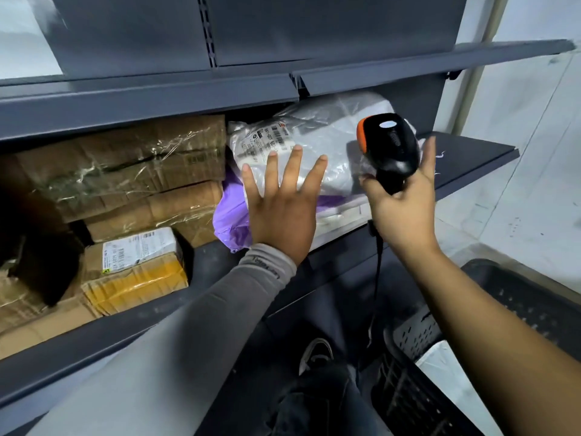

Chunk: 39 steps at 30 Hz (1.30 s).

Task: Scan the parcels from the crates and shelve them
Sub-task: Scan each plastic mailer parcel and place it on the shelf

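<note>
Nearest me, at the lower right, I see a dark perforated crate (418,404) with a pale parcel (452,366) lying in it, and beside it my shoe (316,354) on the floor. My left arm in its grey sleeve (201,322) reaches up to the shelf (103,341). My left hand (281,212) is spread flat, fingers straight, pressing on the grey bag (317,143) that lies on the shelf, label up. Under that bag I see a purple bag (231,215) and a flat white parcel (339,218), the grey one resting on both. My right hand (401,202) grasps the handle of the black scanner (390,146), its orange-edged head just beside the grey bag; the forefinger sticks up past the head. The scanner's cable (377,265) hangs below my wrist. Further left on the shelf, two taped brown boxes (125,171) are stacked, with a small labelled box (135,265) in front of them.
</note>
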### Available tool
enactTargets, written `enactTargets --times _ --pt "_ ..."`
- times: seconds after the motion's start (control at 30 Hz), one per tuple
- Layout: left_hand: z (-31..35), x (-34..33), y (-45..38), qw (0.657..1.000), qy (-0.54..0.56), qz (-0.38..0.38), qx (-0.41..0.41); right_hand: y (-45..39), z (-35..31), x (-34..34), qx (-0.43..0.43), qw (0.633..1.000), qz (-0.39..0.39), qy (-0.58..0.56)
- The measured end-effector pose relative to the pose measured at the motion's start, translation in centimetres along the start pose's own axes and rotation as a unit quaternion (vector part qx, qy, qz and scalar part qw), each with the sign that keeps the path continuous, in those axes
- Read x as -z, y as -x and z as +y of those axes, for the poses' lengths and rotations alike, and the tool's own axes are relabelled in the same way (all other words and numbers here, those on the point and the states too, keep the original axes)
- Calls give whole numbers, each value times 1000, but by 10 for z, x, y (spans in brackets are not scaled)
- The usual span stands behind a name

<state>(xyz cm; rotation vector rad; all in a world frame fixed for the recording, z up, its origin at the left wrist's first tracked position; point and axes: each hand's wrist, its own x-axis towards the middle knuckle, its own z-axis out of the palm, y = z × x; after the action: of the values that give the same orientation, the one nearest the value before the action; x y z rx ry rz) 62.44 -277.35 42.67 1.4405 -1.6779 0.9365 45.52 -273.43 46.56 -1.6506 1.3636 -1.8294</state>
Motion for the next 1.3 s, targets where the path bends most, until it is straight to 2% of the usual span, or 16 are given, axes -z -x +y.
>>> enactTargets --times 0.1,0.17,0.23,0.33,0.4,0.47,0.67,0.97,1.3 --pt "1 -6 -16 999 -1 33 -6 16 6 3 92 991 7 98" --pt "-2 -12 -25 999 3 49 -4 23 16 4 125 984 -31 124" --pt "-6 -17 -30 999 4 47 -3 23 23 1 112 983 -89 117" --pt "-8 -20 -29 999 13 43 -13 15 31 -3 91 980 -129 118" --pt "-7 -20 -24 1000 8 14 -20 6 32 -8 65 980 -148 113" --pt "-7 -20 -14 1000 7 -14 -13 -1 36 -14 55 981 -156 105" --pt "-18 -18 16 999 14 -24 -35 -20 53 -25 68 981 -158 87" --pt "-19 -49 -2 997 -46 -52 -16 -62 55 -46 60 961 -231 136" --pt "-21 -66 -6 993 -64 -102 13 -69 51 -57 52 947 -267 171"
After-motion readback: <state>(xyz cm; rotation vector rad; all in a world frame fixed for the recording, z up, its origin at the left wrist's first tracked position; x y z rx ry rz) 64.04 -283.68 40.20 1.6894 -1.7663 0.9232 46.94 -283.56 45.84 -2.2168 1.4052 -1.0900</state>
